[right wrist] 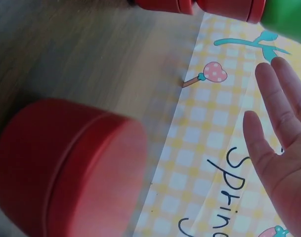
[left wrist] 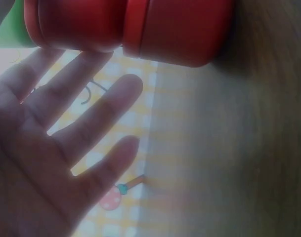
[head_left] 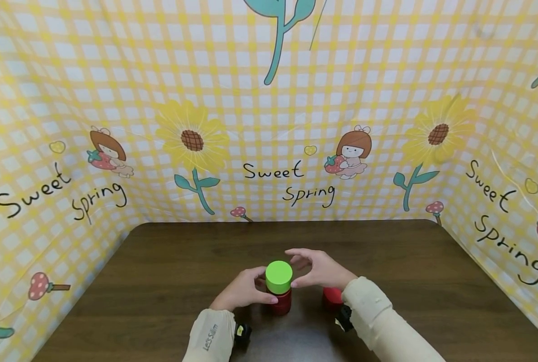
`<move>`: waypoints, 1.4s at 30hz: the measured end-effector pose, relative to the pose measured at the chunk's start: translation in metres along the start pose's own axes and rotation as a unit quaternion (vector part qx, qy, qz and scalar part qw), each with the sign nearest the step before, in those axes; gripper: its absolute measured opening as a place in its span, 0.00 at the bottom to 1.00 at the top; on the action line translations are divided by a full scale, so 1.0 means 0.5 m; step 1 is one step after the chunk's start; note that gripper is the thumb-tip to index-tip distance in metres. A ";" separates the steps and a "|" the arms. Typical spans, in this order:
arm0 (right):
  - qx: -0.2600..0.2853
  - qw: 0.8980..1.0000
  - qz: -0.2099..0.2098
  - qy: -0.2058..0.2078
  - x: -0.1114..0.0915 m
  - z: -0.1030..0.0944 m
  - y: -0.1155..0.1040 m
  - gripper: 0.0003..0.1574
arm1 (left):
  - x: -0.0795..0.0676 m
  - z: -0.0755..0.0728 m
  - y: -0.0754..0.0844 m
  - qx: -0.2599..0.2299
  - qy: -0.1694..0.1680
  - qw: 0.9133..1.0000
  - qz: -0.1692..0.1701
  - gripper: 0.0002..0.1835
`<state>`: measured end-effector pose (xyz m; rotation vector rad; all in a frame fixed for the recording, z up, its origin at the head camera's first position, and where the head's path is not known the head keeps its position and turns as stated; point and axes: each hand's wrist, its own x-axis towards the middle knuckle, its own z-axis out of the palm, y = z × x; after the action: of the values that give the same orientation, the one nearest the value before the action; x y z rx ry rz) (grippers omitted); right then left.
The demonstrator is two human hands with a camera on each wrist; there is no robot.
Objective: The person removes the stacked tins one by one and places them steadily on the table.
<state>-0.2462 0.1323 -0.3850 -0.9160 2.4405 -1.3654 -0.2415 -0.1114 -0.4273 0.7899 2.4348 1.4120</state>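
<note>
Patterned cloth (head_left: 269,113) behind dark table (head_left: 183,256), perhaps screening surroundings. Left hand (head_left: 245,290) pinches stack (head_left: 280,288) between thumb and fingers, likely steadying it upright. Right hand (head_left: 321,269) spread wide beside stack's top; cannot tell whether thumb touches. Stack, near person: green can (head_left: 279,274) atop two red cans (head_left: 283,304). Loose red can (head_left: 332,295) upright by right wrist, probably kept aside within reach.

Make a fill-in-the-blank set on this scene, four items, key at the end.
1. At the top of the stack is a ____ piece.
2. In the head view, the left hand overlaps the front of the stack with its ____.
3. The hand nearer the lone red container is the person's ____ one.
4. The lettering on the checked cloth reads "Sweet ____".

Missing words: green; thumb; right; Spring.
</note>
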 end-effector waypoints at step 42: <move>0.025 0.999 -0.032 0.001 0.018 0.036 -0.003 0.34 | 0.002 0.000 0.007 0.037 -0.010 0.999 -0.020 0.17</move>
<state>-0.2445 0.1136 -0.3926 -0.9887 2.3864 -1.4431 -0.2410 -0.1096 -0.4244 0.7639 2.4873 1.3001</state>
